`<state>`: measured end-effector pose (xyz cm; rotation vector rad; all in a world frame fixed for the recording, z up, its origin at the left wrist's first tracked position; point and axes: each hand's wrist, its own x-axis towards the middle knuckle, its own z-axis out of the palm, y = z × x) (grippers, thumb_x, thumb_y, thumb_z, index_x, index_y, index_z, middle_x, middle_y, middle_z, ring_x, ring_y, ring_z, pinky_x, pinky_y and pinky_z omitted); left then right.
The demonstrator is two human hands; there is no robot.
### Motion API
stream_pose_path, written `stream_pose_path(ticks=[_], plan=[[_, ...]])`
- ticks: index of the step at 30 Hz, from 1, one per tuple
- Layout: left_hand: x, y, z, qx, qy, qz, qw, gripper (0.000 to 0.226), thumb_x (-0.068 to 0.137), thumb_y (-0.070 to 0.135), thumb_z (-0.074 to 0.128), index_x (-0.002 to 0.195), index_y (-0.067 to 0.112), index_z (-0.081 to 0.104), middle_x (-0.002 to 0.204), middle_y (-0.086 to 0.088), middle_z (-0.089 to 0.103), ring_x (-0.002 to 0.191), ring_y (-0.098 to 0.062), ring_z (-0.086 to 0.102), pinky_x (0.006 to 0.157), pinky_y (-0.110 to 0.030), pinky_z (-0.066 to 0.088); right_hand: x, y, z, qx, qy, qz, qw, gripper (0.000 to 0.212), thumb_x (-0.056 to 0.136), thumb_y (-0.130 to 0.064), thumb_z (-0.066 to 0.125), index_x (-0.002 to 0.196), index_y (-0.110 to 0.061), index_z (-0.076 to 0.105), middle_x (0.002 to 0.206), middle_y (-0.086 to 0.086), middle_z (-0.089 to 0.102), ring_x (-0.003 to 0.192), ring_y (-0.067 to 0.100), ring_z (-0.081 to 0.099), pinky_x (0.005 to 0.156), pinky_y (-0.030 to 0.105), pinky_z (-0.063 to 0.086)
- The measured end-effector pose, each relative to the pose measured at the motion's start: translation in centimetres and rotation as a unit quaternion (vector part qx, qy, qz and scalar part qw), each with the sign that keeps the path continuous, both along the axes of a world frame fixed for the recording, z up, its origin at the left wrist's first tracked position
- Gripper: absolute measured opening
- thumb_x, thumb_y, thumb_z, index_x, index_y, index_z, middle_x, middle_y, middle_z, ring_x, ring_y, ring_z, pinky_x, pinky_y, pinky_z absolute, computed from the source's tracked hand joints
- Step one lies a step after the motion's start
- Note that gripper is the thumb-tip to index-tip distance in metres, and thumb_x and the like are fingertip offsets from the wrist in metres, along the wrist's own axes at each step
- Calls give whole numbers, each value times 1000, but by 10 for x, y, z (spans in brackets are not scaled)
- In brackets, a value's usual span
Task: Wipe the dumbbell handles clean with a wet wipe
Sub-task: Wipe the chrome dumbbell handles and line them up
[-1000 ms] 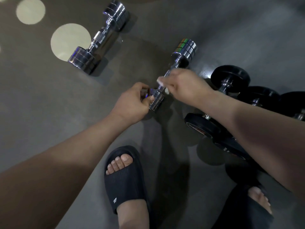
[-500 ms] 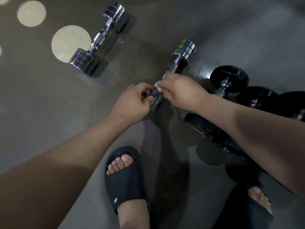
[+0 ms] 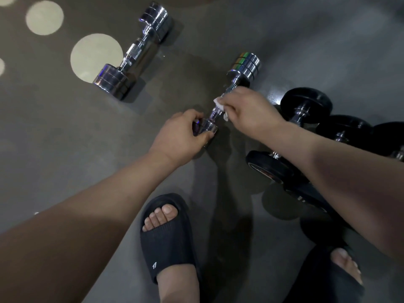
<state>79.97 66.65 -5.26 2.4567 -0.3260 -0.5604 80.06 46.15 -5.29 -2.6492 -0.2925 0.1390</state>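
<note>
A chrome dumbbell (image 3: 246, 66) lies on the grey floor in the middle of the head view, tilted from lower left to upper right. My left hand (image 3: 179, 136) grips its near end weight. My right hand (image 3: 249, 110) is curled round the handle with a white wet wipe (image 3: 218, 103) wrapped on the bar; bits of the wipe stick out at both sides of the fingers. A second chrome dumbbell (image 3: 133, 55) lies apart at the upper left, untouched.
Several black rubber dumbbells (image 3: 306, 103) lie packed together at the right, close under my right forearm. My feet in black slides (image 3: 168, 235) stand at the bottom. Pale round spots (image 3: 96, 55) mark the floor at the upper left.
My right hand with the wipe has slid up the handle away from my left hand, baring the lower part of the bar. The left hand stays on the end weight.
</note>
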Motion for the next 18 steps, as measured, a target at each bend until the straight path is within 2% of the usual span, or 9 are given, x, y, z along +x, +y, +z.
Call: stream_pose_path(ticks=[5, 9, 10, 13, 15, 18], plan=[[1, 2, 1, -5, 2, 10, 1000, 49, 86, 40, 74, 130, 24, 62, 119, -4, 68, 108, -23, 63, 90, -26, 46, -12, 16, 4, -4, 14, 101, 995, 26, 90, -14, 57, 112, -15, 72, 99, 10, 64, 91, 33, 64, 74, 40, 55], [2, 4, 0, -6, 6, 24, 1000, 52, 87, 42, 73, 133, 22, 62, 123, -3, 68, 112, -22, 64, 95, -25, 45, 2, 3, 2, 10, -9, -27, 1000, 28, 92, -15, 55, 113, -10, 72, 99, 16, 63, 89, 38, 63, 77, 40, 54], [2, 4, -1, -6, 6, 25, 1000, 52, 87, 42, 73, 134, 22, 62, 123, -3, 68, 112, -22, 63, 95, -25, 45, 1, 5, 0, 9, -16, -34, 999, 28, 93, -17, 53, 113, -10, 72, 98, 17, 63, 88, 38, 63, 76, 39, 54], [3, 5, -1, -6, 9, 28, 1000, 53, 87, 43, 73, 134, 23, 62, 125, -1, 68, 113, -20, 63, 92, -20, 42, -4, 12, 2, -13, -4, 51, 999, 27, 94, -20, 51, 111, -11, 71, 96, 15, 63, 84, 37, 63, 70, 42, 55], [4, 5, -1, -5, 11, 28, 1000, 52, 87, 43, 72, 134, 23, 61, 125, -1, 68, 113, -20, 63, 90, -19, 40, 0, 8, 5, -15, 3, 53, 998, 28, 94, -18, 53, 114, -11, 71, 97, 16, 62, 85, 38, 62, 71, 43, 54], [3, 5, -1, -5, 14, 25, 1000, 51, 87, 43, 72, 133, 23, 62, 122, -3, 68, 111, -22, 63, 90, -21, 41, 13, -2, 2, -9, -4, -67, 998, 26, 96, -16, 51, 108, -7, 73, 97, 18, 60, 87, 38, 59, 74, 44, 51]])
